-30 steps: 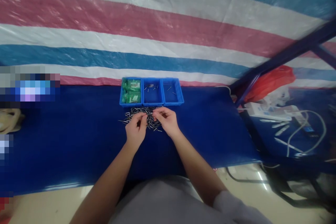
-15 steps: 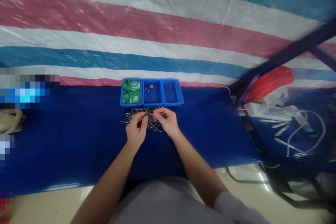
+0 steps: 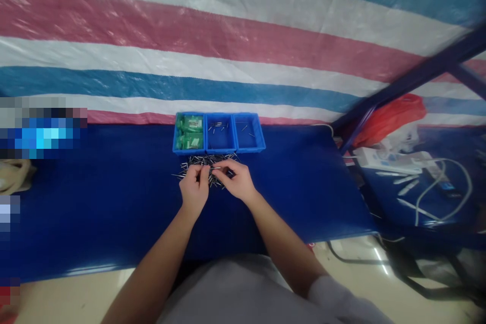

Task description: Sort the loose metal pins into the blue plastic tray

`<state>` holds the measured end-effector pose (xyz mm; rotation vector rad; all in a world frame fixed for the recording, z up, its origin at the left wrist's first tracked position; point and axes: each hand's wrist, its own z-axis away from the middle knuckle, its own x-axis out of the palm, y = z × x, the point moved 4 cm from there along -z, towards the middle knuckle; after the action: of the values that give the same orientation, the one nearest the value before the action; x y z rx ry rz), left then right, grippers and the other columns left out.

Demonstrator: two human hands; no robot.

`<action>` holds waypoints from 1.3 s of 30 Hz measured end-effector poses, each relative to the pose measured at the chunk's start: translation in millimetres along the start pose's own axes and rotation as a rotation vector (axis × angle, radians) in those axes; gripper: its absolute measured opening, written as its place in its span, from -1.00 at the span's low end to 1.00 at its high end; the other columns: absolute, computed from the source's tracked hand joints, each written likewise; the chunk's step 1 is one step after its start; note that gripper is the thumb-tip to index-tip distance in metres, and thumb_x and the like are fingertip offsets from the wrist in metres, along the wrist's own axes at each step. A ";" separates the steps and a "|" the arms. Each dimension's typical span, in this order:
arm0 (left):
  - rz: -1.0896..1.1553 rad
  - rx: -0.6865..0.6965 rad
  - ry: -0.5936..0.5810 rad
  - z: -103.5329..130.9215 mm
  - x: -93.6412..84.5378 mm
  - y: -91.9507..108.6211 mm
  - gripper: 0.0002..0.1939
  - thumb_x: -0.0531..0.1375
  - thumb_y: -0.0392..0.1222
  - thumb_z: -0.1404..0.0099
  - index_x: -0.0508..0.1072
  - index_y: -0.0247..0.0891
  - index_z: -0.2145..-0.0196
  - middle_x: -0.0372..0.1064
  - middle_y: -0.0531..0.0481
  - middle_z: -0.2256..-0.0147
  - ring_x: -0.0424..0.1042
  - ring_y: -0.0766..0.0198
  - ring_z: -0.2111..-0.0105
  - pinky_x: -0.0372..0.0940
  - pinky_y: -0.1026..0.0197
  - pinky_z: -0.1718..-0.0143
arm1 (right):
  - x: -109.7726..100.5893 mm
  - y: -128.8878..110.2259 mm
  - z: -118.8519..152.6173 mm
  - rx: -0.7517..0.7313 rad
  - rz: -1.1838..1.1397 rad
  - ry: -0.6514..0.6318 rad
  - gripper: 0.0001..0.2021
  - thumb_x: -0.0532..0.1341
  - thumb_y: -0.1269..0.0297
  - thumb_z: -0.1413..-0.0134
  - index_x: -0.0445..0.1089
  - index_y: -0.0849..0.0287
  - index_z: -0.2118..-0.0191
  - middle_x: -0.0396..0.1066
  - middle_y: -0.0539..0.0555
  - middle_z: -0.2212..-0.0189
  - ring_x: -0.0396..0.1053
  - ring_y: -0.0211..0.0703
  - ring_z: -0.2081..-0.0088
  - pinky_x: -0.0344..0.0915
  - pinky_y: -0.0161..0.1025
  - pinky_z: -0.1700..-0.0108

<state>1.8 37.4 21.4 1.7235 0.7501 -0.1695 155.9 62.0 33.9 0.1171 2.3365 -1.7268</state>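
My left hand (image 3: pixel 194 187) is closed in a pinch, thumb against fingers, on a thin metal rod (image 3: pixel 215 167). My right hand (image 3: pixel 239 180) closes thumb and fingers around the rod's other side, its fingertips almost touching the left ones. The rod is too small to tell its exact kind. Under and around both hands spreads a pile of thin dark and silver metal rods (image 3: pixel 204 159), partly covered by my fingers. Just behind the pile stand three joined blue bins: a left bin (image 3: pixel 190 152) with green packets (image 3: pixel 194 124), a middle bin (image 3: pixel 221 151) and a right bin (image 3: pixel 250 150), each with several rods.
A blue cover (image 3: pixel 114 202) lies over the table, and a striped plastic sheet (image 3: pixel 212 50) hangs behind it. On the right are a blue metal frame (image 3: pixel 359 129), a white power strip (image 3: pixel 391 161), cables, white pens and a red bag (image 3: pixel 395 119). A beige bag (image 3: pixel 15 176) sits far left.
My right hand has moved slightly left, bringing the fingertips of both hands closer together around the rod. My left hand has shifted a little left. The bins look unchanged.
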 end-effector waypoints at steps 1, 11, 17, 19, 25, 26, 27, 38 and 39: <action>-0.004 0.004 0.005 0.1 -0.3 -0.1 -0.74 0.15 0.00 -0.34 0.42 -0.22 0.39 0.38 0.13 0.59 0.40 0.39 0.55 0.24 0.35 0.42 | 0.3 -1.2 0.3 -0.035 0.028 -0.012 -0.85 0.33 0.19 -0.11 0.56 0.04 0.20 0.52 0.05 0.37 0.42 -0.17 0.38 0.40 -0.18 0.22; 0.122 0.082 -0.083 3.0 3.8 3.9 -0.75 0.15 -0.01 -0.34 0.52 -0.19 0.17 0.49 0.06 0.44 0.46 0.37 0.48 0.33 0.32 0.33 | -4.9 -1.3 -1.4 -0.099 0.062 0.073 -0.87 0.30 0.22 -0.14 0.58 -0.01 0.21 0.48 0.09 0.25 0.42 -0.13 0.29 0.42 -0.13 0.20; 0.085 0.137 -0.086 3.3 5.9 8.4 -0.78 0.18 -0.08 -0.32 0.51 -0.17 0.13 0.41 0.12 0.50 0.36 0.43 0.54 0.29 0.36 0.39 | -1.5 -0.4 -0.3 -0.002 -0.070 0.086 -0.89 0.30 0.21 -0.12 0.54 0.06 0.24 0.53 0.07 0.32 0.44 -0.17 0.35 0.42 -0.17 0.25; 0.082 0.132 -0.099 3.3 7.3 8.5 -0.77 0.18 -0.08 -0.31 0.50 -0.17 0.12 0.38 0.14 0.53 0.35 0.43 0.55 0.28 0.36 0.39 | -1.0 2.8 -0.3 0.076 -0.164 0.097 -0.87 0.32 0.18 -0.09 0.53 0.07 0.25 0.54 0.07 0.34 0.47 -0.17 0.35 0.43 -0.18 0.23; 0.069 0.117 -0.096 2.8 8.1 6.0 -0.76 0.17 -0.04 -0.33 0.50 -0.18 0.14 0.42 0.12 0.51 0.39 0.41 0.53 0.28 0.34 0.39 | -1.2 7.1 -1.3 0.169 -0.301 0.067 -0.81 0.38 0.13 -0.01 0.53 0.10 0.30 0.55 0.06 0.36 0.49 -0.16 0.33 0.45 -0.18 0.20; 0.071 0.112 -0.095 2.9 8.0 5.1 -0.76 0.16 -0.04 -0.34 0.49 -0.18 0.14 0.43 0.11 0.51 0.39 0.40 0.53 0.28 0.34 0.39 | -1.2 7.3 -1.3 0.173 -0.305 0.067 -0.81 0.38 0.13 0.00 0.53 0.10 0.31 0.55 0.06 0.36 0.49 -0.16 0.34 0.44 -0.18 0.21; 0.072 0.107 -0.096 3.1 8.0 4.2 -0.76 0.15 -0.04 -0.35 0.48 -0.19 0.13 0.43 0.11 0.50 0.40 0.40 0.53 0.28 0.34 0.39 | -1.2 7.4 -1.4 0.175 -0.311 0.071 -0.81 0.38 0.12 0.00 0.53 0.10 0.31 0.54 0.06 0.37 0.49 -0.16 0.34 0.44 -0.19 0.21; 0.032 0.090 -0.106 2.6 7.6 0.3 -0.78 0.10 -0.05 -0.38 0.47 -0.20 0.19 0.43 0.11 0.52 0.44 0.38 0.51 0.28 0.33 0.35 | -4.1 15.2 -3.4 0.277 -0.525 0.140 -0.77 0.44 0.11 0.09 0.51 0.11 0.35 0.49 -0.02 0.51 0.42 -0.25 0.49 0.42 -0.26 0.38; 0.035 0.086 -0.101 2.6 7.4 0.4 -0.78 0.10 -0.05 -0.38 0.47 -0.20 0.20 0.43 0.11 0.52 0.44 0.37 0.51 0.29 0.33 0.35 | -3.3 16.6 -3.4 0.292 -0.549 0.132 -0.76 0.44 0.10 0.10 0.51 0.12 0.35 0.49 -0.03 0.51 0.42 -0.25 0.50 0.42 -0.26 0.39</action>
<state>8.5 37.9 17.4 1.7944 0.6455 -0.2659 162.0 70.5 20.2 -0.4130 2.3338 -2.3733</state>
